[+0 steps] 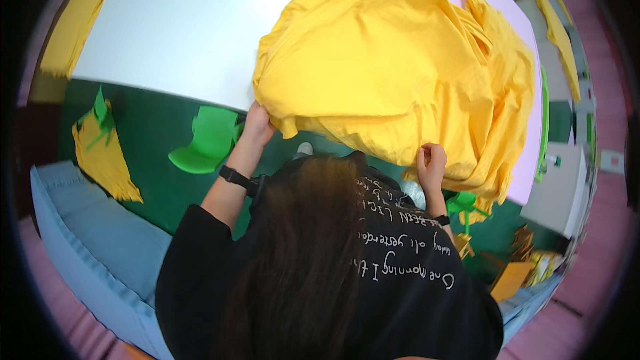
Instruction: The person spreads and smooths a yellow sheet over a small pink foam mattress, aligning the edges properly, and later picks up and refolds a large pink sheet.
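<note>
Your left hand [257, 123] and right hand [432, 163], well apart, each grip the near edge of the crumpled yellow cloth [393, 67] on the smooth white table [187, 27].

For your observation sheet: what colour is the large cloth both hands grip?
Plain yellow cloth, in the head view.

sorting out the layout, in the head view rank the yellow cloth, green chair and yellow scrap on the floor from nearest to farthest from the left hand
1. Yellow cloth: gripped at its edge by the left hand, on the table.
2. Green chair: just left of the hand, below the table edge.
3. Yellow scrap: far left on the green floor.
</note>
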`<state>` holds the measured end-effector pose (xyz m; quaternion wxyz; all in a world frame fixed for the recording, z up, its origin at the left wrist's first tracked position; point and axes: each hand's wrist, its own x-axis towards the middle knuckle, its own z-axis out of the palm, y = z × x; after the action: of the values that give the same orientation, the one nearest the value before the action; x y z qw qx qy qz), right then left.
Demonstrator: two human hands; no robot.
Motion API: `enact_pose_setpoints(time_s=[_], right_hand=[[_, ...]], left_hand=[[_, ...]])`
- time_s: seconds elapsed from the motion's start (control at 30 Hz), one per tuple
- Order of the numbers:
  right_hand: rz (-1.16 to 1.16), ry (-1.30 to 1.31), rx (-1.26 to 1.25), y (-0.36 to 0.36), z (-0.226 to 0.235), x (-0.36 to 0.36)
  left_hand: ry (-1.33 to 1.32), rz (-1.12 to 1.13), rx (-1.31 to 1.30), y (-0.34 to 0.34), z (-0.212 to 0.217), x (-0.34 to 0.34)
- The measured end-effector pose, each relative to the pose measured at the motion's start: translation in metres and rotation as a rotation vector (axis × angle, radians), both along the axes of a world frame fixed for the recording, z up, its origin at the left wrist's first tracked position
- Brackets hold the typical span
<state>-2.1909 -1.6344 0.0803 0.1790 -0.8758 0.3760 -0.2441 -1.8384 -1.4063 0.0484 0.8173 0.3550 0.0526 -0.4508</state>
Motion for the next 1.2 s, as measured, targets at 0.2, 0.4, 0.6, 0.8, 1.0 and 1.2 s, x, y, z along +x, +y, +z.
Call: enact_pose_setpoints(time_s=[0.2, 0.4, 0.6, 0.8, 1.0, 1.2], right_hand=[[-0.047, 0.068, -0.066, 0.011, 0.013, -0.017], [-0.12, 0.041, 0.2, 0.02, 0.006, -0.066], [-0.391, -0.068, 0.521, 0.018, -0.032, -0.151], [-0.535, -0.122, 0.584, -0.033, -0.072, -0.275], [-0.775, -0.78, 0.648, -0.136, -0.057, -0.332], [-0.541, -0.775, 1.16, -0.154, -0.077, -0.356]], left_hand=[[-1.062, -0.052, 0.634, -0.004, -0.015, 0.023], [-1.627, -0.31, 0.876, -0.004, 0.013, 0.045], [-1.894, -0.318, 1.037, -0.03, 0.064, 0.013], [-2.14, -0.229, 0.823, -0.118, 0.088, -0.093], [-2.295, -0.629, 0.254, -0.229, 0.111, -0.277], [-2.283, -1.105, -0.238, -0.302, 0.127, -0.424]])
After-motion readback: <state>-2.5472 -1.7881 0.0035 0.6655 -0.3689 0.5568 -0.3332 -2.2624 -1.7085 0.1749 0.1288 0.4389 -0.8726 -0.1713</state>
